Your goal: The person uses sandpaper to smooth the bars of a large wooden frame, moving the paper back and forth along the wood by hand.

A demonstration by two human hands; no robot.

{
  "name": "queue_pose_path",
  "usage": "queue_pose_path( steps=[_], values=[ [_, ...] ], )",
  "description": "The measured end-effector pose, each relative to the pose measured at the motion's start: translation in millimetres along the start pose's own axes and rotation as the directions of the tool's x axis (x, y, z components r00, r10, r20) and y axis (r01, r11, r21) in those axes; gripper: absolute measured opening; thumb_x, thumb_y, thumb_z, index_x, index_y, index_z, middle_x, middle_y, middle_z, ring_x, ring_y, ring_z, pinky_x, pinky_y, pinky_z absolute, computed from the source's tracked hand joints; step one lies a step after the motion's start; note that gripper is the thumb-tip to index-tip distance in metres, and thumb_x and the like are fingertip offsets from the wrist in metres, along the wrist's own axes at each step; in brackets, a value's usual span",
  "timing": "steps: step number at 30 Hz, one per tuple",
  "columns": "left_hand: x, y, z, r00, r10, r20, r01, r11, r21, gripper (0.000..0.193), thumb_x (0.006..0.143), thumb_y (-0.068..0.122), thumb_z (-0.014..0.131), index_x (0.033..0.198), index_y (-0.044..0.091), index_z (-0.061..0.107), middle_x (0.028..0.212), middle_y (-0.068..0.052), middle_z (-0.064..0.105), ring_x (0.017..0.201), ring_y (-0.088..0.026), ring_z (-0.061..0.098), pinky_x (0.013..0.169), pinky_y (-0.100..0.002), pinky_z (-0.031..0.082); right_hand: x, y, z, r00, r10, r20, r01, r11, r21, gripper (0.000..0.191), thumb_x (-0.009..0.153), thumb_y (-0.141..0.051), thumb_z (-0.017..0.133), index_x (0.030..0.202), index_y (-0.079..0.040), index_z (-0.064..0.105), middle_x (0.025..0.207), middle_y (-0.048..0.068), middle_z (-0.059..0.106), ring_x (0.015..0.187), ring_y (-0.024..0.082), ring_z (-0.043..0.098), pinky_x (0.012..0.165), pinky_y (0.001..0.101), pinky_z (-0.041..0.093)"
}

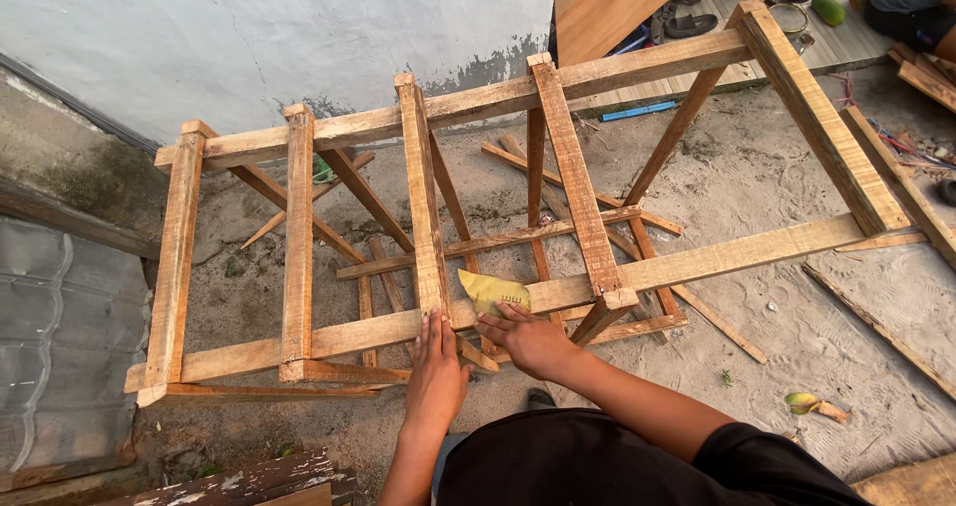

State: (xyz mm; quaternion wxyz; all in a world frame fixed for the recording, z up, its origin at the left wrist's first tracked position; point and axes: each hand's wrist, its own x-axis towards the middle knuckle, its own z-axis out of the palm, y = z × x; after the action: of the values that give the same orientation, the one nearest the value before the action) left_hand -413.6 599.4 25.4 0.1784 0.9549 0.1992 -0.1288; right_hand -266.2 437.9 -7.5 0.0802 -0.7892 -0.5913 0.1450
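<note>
A yellowish sheet of sandpaper is pressed flat against the near long rail of a rough wooden frame, just right of where the middle crosspiece meets that rail. It is held down by the right hand, whose fingers are stretched over its lower edge; nothing is clasped, the sheet is only pinned under the fingertips. The left hand is laid open and flat on the same rail, just beside the sandpaper, with fingers pointing away from the body and nothing gripped. The frame is made of two long rails joined by several crosspieces and is carried on slanted legs over a sandy concrete floor. Loose wooden slats are scattered on the ground at the right. A pale plastered wall is seen behind the frame, and a corrugated sheet at the left
</note>
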Motion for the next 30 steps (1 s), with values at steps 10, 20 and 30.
queue_pose_path(
  steps=[10,20,30],
  values=[
    [-13.2,17.6,-7.5,0.990,-0.033,0.137,0.015,0.991,0.132,0.111,0.091,0.047,0.073,0.157,-0.009,0.004,0.167,-0.029,-0.002,0.157,-0.042,0.000,0.128,-0.053,0.007,7.2,-2.1,12.2,0.999,0.024,-0.048,-0.022,0.999,0.042,0.058,0.096,-0.006,0.046,0.153,-0.007,0.039,0.160,0.014,0.039,0.149,0.031,0.033,0.121,0.0453,0.028],
    [-13.0,9.3,0.0,0.998,0.012,0.054,-0.013,0.999,0.029,0.112,0.087,0.046,0.077,0.157,-0.006,0.007,0.168,-0.025,-0.001,0.156,-0.040,0.004,0.127,-0.049,0.012,0.1,-5.4,4.2,0.988,0.098,-0.121,-0.108,0.991,-0.077,0.055,0.094,-0.007,0.048,0.149,-0.003,0.044,0.158,0.016,0.043,0.145,0.032,0.039,0.116,0.0435,0.033],
    [-13.6,5.6,4.0,1.000,0.023,0.019,-0.022,1.000,-0.018,0.111,0.086,0.047,0.076,0.158,-0.005,0.008,0.169,-0.022,0.001,0.156,-0.038,0.005,0.127,-0.049,0.015,-13.3,11.3,3.8,0.948,0.311,-0.069,-0.318,0.938,-0.140,0.058,0.098,-0.007,0.043,0.155,-0.002,0.036,0.164,0.014,0.032,0.151,0.030,0.034,0.124,0.0420,0.029]
  ],
)
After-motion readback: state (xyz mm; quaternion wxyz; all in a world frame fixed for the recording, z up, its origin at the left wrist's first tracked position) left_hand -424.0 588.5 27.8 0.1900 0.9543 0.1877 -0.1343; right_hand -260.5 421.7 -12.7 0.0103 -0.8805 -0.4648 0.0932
